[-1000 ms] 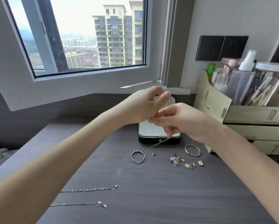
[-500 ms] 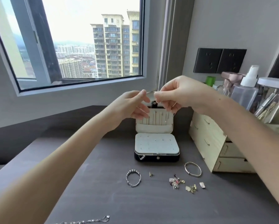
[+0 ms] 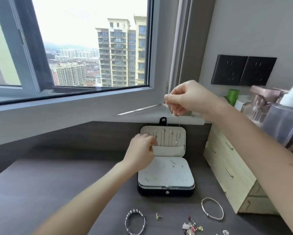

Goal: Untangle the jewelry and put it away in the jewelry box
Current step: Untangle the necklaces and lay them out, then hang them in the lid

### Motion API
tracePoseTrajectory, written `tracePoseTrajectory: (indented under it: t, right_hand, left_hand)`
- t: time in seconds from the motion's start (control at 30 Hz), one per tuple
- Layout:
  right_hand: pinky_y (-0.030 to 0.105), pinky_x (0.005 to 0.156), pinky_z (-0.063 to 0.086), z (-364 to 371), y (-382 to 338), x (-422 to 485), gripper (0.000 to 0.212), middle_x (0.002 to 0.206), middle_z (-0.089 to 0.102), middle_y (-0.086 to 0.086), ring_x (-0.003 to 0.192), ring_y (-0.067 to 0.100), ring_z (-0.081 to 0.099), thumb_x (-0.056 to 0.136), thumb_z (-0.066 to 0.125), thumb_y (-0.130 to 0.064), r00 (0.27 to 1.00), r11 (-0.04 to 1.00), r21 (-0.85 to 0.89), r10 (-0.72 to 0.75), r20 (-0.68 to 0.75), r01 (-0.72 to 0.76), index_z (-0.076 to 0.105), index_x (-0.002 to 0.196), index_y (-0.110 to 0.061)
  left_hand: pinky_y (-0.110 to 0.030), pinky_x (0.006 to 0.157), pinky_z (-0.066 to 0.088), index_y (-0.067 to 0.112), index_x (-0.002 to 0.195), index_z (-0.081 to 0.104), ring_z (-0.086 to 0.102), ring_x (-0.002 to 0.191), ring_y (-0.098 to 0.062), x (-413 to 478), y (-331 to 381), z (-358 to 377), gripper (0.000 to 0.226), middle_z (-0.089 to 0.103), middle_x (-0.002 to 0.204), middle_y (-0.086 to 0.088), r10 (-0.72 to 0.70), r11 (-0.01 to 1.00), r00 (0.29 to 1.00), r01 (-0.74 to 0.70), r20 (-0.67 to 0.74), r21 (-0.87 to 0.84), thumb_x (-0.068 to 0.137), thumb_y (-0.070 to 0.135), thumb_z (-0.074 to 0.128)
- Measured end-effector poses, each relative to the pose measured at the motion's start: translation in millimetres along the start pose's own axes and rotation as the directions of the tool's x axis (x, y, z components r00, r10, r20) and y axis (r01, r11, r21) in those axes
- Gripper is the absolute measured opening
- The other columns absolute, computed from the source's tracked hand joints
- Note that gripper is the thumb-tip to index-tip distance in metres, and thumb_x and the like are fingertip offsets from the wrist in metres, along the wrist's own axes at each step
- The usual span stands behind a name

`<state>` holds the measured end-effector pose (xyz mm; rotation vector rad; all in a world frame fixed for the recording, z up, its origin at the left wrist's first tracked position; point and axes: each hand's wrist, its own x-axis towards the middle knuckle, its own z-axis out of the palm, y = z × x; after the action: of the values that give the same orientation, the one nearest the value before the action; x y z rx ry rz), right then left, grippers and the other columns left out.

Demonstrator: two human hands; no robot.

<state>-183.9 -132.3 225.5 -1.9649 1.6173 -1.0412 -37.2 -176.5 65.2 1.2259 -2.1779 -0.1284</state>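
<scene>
At tabletop (image 3: 71,192) centre: jewelry box (image 3: 150,192), open, black shell, pale lining, lid (image 3: 181,131) upright against the back wall. Inside lid: row of hooks with a few thin chains hanging, pocket (image 3: 167,150) below. Over base: flat pale panel with small holes, a few studs in it.

Above lid: right hand (image 3: 186,99), raised, thumb and forefinger pinching a fine chain (image 3: 178,125). Chain hanging toward lid's right side, very faint, lower end not traceable.

At pocket's left edge: left hand (image 3: 141,153), fingers curled, blurred. Cannot tell whether gripping anything.

In front of box, loose on tabletop: beaded bracelet (image 3: 135,221), 1 small stud (image 3: 158,216), thin bangle (image 3: 212,208), tangled cluster of small charms (image 3: 191,227), 1 more small piece at frame's bottom edge. All apart from each other and from box.

Right of box: pale wooden organiser (image 3: 227,167) with drawers, bottles (image 3: 278,116) on top, green cap (image 3: 233,96) behind. On wall above: 2 dark sockets (image 3: 244,71). Left: window (image 3: 91,48), high-rise blocks outside.
</scene>
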Motion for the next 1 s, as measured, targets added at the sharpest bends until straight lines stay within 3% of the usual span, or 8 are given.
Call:
tracePoseTrajectory:
  t: [0.1,0.17,0.23,0.4,0.6,0.8,0.9,1.0]
  right_hand:
    - [0.043,0.073,0.056,1,7,11,0.026,0.065,0.062,0.009,0.061,0.018,0.058,0.092,0.058,-0.018,0.999,1.000,0.015,0.003,-0.045,-0.003,0.067,0.084,0.005]
    - [0.038,0.071,0.056,0,9,18,0.026,0.064,0.061,0.007,0.060,0.016,0.057,0.092,0.057,-0.017,0.997,1.000,0.014,-0.019,-0.071,0.020,0.067,0.087,0.006]
    - [0.034,0.070,0.055,-2,10,26,0.025,0.063,0.061,0.005,0.059,0.013,0.057,0.092,0.057,-0.018,0.995,0.999,0.010,-0.039,-0.090,0.040,0.067,0.087,0.004]
    - [0.033,0.068,0.055,-4,13,46,0.023,0.064,0.061,0.004,0.058,0.014,0.058,0.091,0.058,-0.019,0.992,0.998,0.002,-0.068,-0.110,0.068,0.068,0.083,0.000]
    - [0.028,0.064,0.051,-5,22,60,0.023,0.066,0.061,0.004,0.060,0.013,0.057,0.091,0.057,-0.019,0.991,0.997,0.020,-0.066,-0.117,0.069,0.067,0.086,0.000]
    - [0.026,0.060,0.049,6,35,66,0.023,0.063,0.061,0.004,0.057,0.013,0.056,0.091,0.057,-0.018,0.996,0.999,0.027,-0.038,-0.087,0.041,0.067,0.084,0.001]
    - [0.032,0.062,0.048,16,47,64,0.024,0.063,0.061,0.006,0.060,0.017,0.056,0.091,0.058,-0.019,0.999,0.999,0.046,-0.006,-0.044,0.008,0.067,0.083,0.002]
    - [0.028,0.057,0.046,27,58,58,0.024,0.063,0.060,0.005,0.059,0.016,0.055,0.092,0.057,-0.020,1.000,1.000,0.015,0.000,0.005,0.000,0.066,0.083,0.001]
  left_hand:
    - [-0.036,0.065,0.045,0.010,0.087,0.069,0.053,0.071,-0.028,7,1,20,0.037,0.067,0.076,-0.004,0.078,0.990,0.997,-0.076,-0.011,0.123,0.063,-0.002,0.043]
    - [-0.029,0.053,0.038,0.013,0.074,0.067,0.050,0.058,-0.025,9,1,29,0.029,0.060,0.061,0.000,0.093,0.973,0.995,-0.084,-0.031,0.215,0.053,0.003,0.050]
    - [-0.026,0.050,0.030,0.015,0.068,0.064,0.047,0.053,-0.022,10,2,36,0.022,0.055,0.056,0.002,0.101,0.960,0.994,-0.085,-0.050,0.266,0.049,0.006,0.058]
    - [-0.028,0.048,0.032,0.014,0.062,0.058,0.045,0.054,-0.022,10,-1,50,0.012,0.050,0.059,0.000,0.078,0.979,0.994,-0.062,-0.077,0.193,0.058,0.012,0.048]
    - [-0.027,0.055,0.029,0.013,0.064,0.055,0.040,0.062,-0.018,9,-3,55,0.026,0.048,0.065,0.001,0.070,0.992,0.989,-0.055,-0.132,0.111,0.066,0.023,0.031]
    - [-0.020,0.055,0.023,0.012,0.064,0.057,0.036,0.065,-0.015,9,-3,55,0.009,0.048,0.065,0.002,0.031,1.000,0.985,-0.031,-0.171,0.003,0.063,0.013,0.048]
    - [-0.011,0.058,0.019,0.013,0.065,0.060,0.038,0.066,-0.016,9,-3,55,0.010,0.049,0.066,0.003,0.023,0.999,0.984,-0.030,-0.179,-0.037,0.060,0.010,0.051]
    - [-0.010,0.058,0.019,0.012,0.065,0.061,0.038,0.066,-0.016,9,-3,55,0.011,0.042,0.066,0.007,0.036,0.998,0.981,-0.044,-0.189,-0.042,0.060,0.010,0.051]
